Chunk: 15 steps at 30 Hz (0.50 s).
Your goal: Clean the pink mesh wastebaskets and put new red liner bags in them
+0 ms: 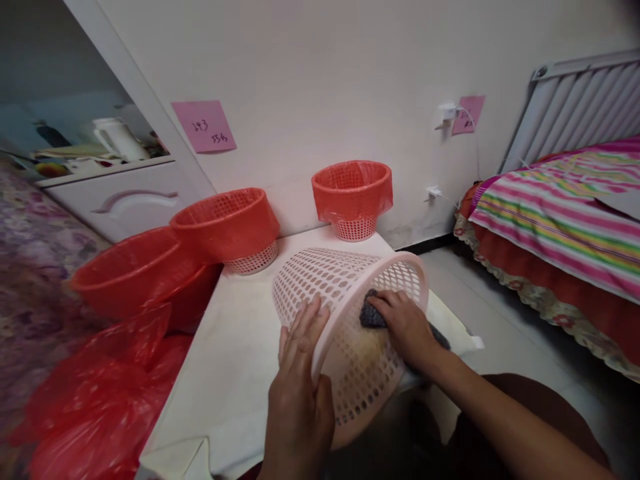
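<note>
Handwriting marks a square pink paper note on the smooth white wall in the head view: numerals resembling 243, then characters too blurred to read. Below, a pale pink perforated plastic basket lies on its side on a white-covered table. The left hand grips its rounded rim; apart from it, the right hand clutches a dark grey, rough-textured cloth inside. Behind stands an upright basket lined with glossy red plastic.

Free tabletop left of pink basket
</note>
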{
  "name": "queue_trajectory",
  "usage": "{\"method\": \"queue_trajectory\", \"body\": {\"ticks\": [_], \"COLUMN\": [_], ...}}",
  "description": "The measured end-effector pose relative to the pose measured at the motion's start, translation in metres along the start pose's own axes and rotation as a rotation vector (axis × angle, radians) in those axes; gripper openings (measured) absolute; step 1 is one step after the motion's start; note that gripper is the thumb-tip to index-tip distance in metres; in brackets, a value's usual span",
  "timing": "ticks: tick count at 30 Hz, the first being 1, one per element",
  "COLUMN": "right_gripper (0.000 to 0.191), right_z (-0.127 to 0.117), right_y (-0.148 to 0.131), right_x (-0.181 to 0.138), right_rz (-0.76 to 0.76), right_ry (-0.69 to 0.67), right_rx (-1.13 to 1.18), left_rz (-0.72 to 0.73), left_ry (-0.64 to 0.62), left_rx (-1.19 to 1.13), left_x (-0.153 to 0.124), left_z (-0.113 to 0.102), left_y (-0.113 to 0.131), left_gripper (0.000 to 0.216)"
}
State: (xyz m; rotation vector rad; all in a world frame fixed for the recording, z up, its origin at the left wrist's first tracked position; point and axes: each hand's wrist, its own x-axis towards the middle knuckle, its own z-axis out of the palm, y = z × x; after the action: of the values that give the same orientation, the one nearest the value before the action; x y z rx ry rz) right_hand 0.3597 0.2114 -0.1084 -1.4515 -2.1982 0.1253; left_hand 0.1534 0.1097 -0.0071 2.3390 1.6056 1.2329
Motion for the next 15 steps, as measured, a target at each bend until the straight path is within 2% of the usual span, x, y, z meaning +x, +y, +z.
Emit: {"method": "queue_trajectory", "body": {"ticks": [2,4,8,11,13,15], "right_gripper": [0.057,0.059,0.056,0.034,0.031,0.038], "right_z": [-0.005,-0.002,0.013,0.018,0.019,0.022], "right_y": [0.007,0.007,-0.014,-0.038,-0.047,-0.048], "right_x": [-0.001,-0.004,-0.013,-0.017,-0.016,-0.014], "right_rz": [0.019,0.048,0.029,-0.023,-0.022,0.005], "right_ry": [0.096,0.073,-0.228,-0.437,-0.508,-0.489], "right_rx": [-0.034,-0.032,0.217,0.627,0.862,0.915], "left_rz": [0.017,0.043,0.054,0.032,0.003,-0.024], "left_ry": [0.018,0.025,0.015,0.008,0.059,0.154], "left_rx": [0.026,0.045,0.042,0.021,-0.021,-0.053], "left_x": [0.002,0.006,0.016,0.024,0.024,0.018], "left_z": [-0.001,-0.002,0.002,0.006,0.008,0.008], "left_y": [-0.003,-0.005,-0.004,0.001,0.004,0.004], "left_gripper": [0.086,0.086,0.083,0.078,0.066,0.049]}}
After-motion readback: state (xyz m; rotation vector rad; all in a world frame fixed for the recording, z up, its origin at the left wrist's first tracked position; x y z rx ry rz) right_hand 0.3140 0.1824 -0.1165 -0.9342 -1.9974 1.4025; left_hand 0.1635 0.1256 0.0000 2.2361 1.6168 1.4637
